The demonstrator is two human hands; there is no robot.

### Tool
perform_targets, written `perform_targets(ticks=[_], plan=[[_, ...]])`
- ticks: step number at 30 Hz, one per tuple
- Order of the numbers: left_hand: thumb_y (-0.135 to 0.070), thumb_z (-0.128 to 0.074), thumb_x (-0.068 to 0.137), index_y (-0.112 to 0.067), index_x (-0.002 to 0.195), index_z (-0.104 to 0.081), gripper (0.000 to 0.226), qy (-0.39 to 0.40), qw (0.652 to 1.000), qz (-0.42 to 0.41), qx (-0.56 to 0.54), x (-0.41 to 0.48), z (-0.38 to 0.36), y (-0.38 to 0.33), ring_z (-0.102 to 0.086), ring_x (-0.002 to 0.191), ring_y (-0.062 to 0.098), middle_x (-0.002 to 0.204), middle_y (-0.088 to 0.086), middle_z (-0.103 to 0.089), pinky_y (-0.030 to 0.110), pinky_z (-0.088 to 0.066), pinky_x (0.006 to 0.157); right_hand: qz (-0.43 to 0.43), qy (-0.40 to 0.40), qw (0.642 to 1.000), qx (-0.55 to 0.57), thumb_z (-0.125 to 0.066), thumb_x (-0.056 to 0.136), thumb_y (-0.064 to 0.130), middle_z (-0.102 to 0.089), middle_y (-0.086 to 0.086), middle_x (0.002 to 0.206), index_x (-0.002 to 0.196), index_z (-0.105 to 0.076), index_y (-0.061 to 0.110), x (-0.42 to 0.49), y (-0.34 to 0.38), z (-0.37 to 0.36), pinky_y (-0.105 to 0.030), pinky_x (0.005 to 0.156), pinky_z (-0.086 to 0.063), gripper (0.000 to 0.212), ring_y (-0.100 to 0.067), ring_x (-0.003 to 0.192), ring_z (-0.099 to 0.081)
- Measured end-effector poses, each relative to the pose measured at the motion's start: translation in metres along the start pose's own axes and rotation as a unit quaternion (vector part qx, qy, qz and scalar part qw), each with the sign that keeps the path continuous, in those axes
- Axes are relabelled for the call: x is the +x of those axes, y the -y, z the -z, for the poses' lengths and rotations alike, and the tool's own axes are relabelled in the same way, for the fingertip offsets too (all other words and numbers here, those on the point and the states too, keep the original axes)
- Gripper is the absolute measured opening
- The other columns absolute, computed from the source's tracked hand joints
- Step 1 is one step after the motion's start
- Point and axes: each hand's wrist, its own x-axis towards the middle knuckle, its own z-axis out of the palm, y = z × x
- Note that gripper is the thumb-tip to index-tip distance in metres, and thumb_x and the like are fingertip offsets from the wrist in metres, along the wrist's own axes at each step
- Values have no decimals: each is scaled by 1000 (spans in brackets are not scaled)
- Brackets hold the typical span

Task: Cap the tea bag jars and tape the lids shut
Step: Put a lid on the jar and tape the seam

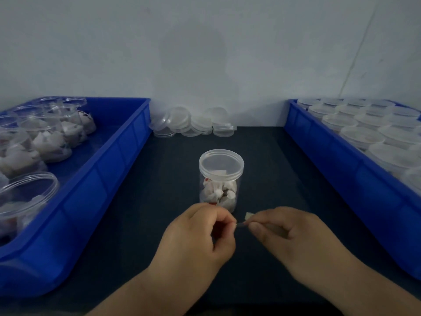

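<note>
Jar (219, 190): stands upright in the middle of the dark surface (148, 213), just beyond the hands. Tea bags show through its clear wall, and its base is partly hidden behind the left knuckles.
Lid (221, 161): sits on the jar.
Tape (242, 223): a short strip stretched between the hands, thin, dark and hard to make out. A pale tab sticks up beside the right fingertips.
Left hand (200, 231): fingers curled, thumb and forefinger pinching the strip's left end.
Right hand (289, 231): fingers curled, pinching the strip's right end.
Left bin (102, 176): blue, cut off at the frame edge. It holds open jars of tea bags, blurred.
Right bin (330, 169): blue, also cut off. It holds rows of lidded jars whose contents are too dim to tell.
Loose lids (182, 123): heaped against the wall between the bins.
</note>
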Motion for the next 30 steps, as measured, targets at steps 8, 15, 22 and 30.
perform_targets(ticks=[8,15,22,30], plan=[[-18,-76,80,-50,144,-38,80,-105,994,17,12,9,-13,27,-51,106,-4,110,-23,-45,11,-48,79,9,-30,995,-91,-35,85,66,-55,16,81,89,-61,47,21,-1,-2,-13,58,-37,33,14,92,-46],[-39,-95,62,-67,144,8,135,-32,991,97,-88,71,-20,52,-24,141,-3,142,-29,-16,16,-28,110,61,-122,971,-195,-37,91,60,-46,16,73,72,-51,47,45,12,12,-19,56,-31,27,-1,62,-47],[-47,-93,64,-81,129,6,124,-37,972,77,-219,77,-26,50,-51,122,-15,133,-24,-56,2,-41,98,118,-143,961,-205,-38,91,59,-51,14,78,92,-69,37,41,22,22,-29,59,-43,38,-3,64,-50],[-42,-81,80,-63,133,-28,77,-39,964,19,-262,48,-13,24,-61,120,2,132,-20,-55,16,-51,94,184,-175,943,-217,-39,94,54,-55,11,79,91,-69,33,19,33,30,-34,55,-47,37,-11,64,-54]])
